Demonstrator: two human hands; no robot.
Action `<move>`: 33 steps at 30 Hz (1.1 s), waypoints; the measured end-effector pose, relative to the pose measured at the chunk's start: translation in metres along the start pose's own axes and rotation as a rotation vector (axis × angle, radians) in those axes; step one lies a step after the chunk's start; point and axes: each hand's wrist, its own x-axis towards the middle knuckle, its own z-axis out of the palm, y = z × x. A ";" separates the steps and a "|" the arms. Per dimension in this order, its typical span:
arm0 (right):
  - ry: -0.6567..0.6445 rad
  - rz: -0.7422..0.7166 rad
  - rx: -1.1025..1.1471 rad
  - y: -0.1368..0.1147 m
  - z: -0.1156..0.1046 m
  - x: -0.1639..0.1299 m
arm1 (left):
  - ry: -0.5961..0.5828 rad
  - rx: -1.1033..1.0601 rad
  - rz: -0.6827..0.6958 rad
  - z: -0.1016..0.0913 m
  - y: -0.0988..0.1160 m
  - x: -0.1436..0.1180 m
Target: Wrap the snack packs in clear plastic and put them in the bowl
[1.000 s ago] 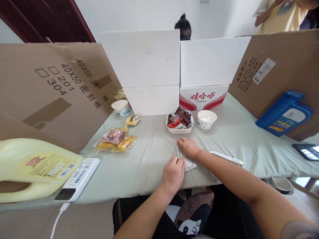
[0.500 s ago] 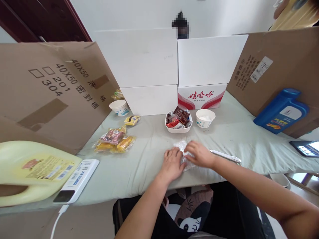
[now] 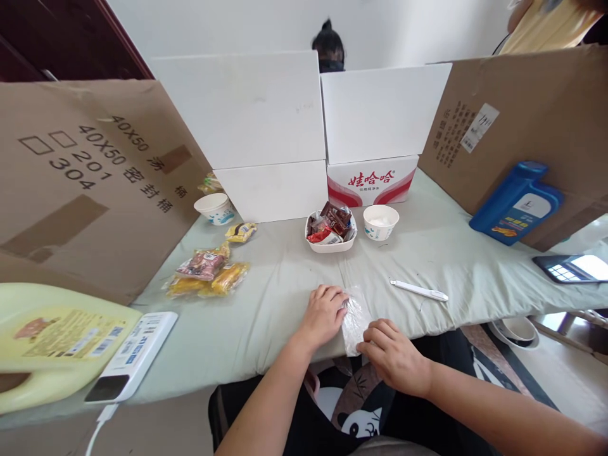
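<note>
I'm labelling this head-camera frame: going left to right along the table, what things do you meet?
Yellow jug → white power strip → snack packets → left hand → clear plastic bag → right hand → white pen → blue bottle → tablet.

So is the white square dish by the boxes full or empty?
Full: the white square dish is heaped with brown and red wrapped snack packets rising above its rim.

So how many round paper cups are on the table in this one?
2. One paper cup sits at the far left beside the white foam boxes; the other paper cup stands right of the snack dish. Others may be hidden behind the boxes.
</note>
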 end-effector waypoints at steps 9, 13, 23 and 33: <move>-0.143 0.168 -0.022 0.045 -0.018 0.067 | -0.016 -0.104 -0.046 0.004 -0.013 -0.001; -0.215 0.285 -0.114 0.058 -0.007 0.089 | 0.031 -0.177 -0.075 0.009 -0.021 0.000; -0.255 0.357 -0.199 0.056 0.004 0.091 | 0.248 -0.097 0.005 0.009 -0.019 0.001; -0.257 0.385 -0.182 0.078 0.002 0.094 | 0.081 0.029 0.126 0.009 0.001 0.000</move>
